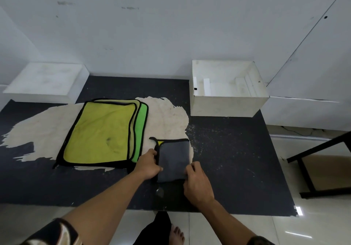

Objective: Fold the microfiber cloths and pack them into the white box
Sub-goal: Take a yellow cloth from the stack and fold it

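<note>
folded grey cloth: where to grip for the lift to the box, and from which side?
Judging by its pose, take the folded grey cloth by its two long side edges, one hand from each side, as the left hand and right hand sit now. It lies flat and narrow, with a loose yellow corner at the far end, so a side grip should keep the layers together.

Folded cloth grey, black trim; stacked cloths yellow-green, black-edged; box white; table black, worn beige.

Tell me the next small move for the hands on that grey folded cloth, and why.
Probably lift the grey folded cloth toward the white box. It already looks folded small, the left hand and right hand grip its two sides, and the box stands open and looks empty, beyond it to the right.
</note>
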The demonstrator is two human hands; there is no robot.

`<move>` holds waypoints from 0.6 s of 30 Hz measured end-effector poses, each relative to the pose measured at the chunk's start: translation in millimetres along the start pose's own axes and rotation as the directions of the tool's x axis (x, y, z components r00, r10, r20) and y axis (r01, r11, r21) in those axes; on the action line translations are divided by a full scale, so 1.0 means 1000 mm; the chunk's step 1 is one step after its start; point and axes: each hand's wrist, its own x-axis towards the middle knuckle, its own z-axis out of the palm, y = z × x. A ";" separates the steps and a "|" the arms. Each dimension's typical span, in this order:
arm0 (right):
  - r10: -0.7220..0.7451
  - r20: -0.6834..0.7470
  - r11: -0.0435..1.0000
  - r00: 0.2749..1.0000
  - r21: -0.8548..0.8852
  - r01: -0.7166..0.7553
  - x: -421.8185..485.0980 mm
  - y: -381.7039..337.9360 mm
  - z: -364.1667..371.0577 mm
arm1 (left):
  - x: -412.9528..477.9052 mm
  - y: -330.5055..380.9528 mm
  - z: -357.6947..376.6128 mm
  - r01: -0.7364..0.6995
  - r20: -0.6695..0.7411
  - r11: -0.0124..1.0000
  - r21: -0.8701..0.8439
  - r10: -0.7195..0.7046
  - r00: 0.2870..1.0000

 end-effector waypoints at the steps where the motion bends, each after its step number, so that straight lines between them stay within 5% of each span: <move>1: 0.000 -0.002 1.000 1.000 0.002 0.000 0.000 0.000 0.000 | -0.001 0.000 0.000 -0.002 -0.004 1.000 -0.001 0.002 1.000; 13: -0.098 -0.050 0.995 0.994 -0.040 0.096 0.000 0.005 -0.006 | -0.005 -0.001 0.002 -0.020 -0.090 1.000 -0.008 0.019 0.996; 15: -0.115 -0.124 0.992 0.986 -0.055 0.109 0.005 0.001 -0.010 | -0.009 0.000 0.003 -0.060 -0.220 0.992 0.109 0.083 0.972; 18: -0.099 -0.117 0.990 0.988 -0.111 0.086 0.018 -0.012 -0.013 | -0.012 0.002 0.010 -0.225 -0.301 0.877 0.425 0.371 0.879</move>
